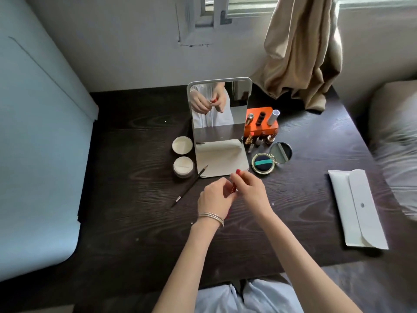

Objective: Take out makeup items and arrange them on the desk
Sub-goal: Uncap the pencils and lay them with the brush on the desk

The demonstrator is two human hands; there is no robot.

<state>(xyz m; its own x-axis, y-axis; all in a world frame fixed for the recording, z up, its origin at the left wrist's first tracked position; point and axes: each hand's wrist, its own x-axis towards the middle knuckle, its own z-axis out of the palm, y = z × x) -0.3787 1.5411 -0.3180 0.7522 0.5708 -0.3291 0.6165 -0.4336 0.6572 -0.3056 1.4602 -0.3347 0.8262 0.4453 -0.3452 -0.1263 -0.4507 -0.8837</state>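
- Dark wood-grain worktop (135, 211) fills the view under a window with a beige curtain (300, 53); take the standing white-framed mirror (218, 105) at its middle as your landmark.
- Your slim red lipstick tube (234, 184) is held just in front of the mirror's white base, above the worktop, between both hands.
- Your left hand (214, 199) pinches the lower part of the tube; your right hand (252, 188) pinches the upper end. Both grips are closed on it.
- Expect the tube to be light, rigid and smooth, so likely slippery; I judge the safest hold is across the barrel with fingertips, not on the exposed red tip, which would smear or break.
- Right of the mirror sits an orange lipstick holder (262, 123) with several upright lipsticks (259, 140) in front of it, easy to topple.
- Front-right of the mirror lies an open gold-rimmed round compact (262, 164).
- Left of the mirror sit two round white powder jars (182, 154), with a dark thin pencil (189, 187) nearby.
- Far right of the mirror lies a flat white envelope pouch (358, 208).
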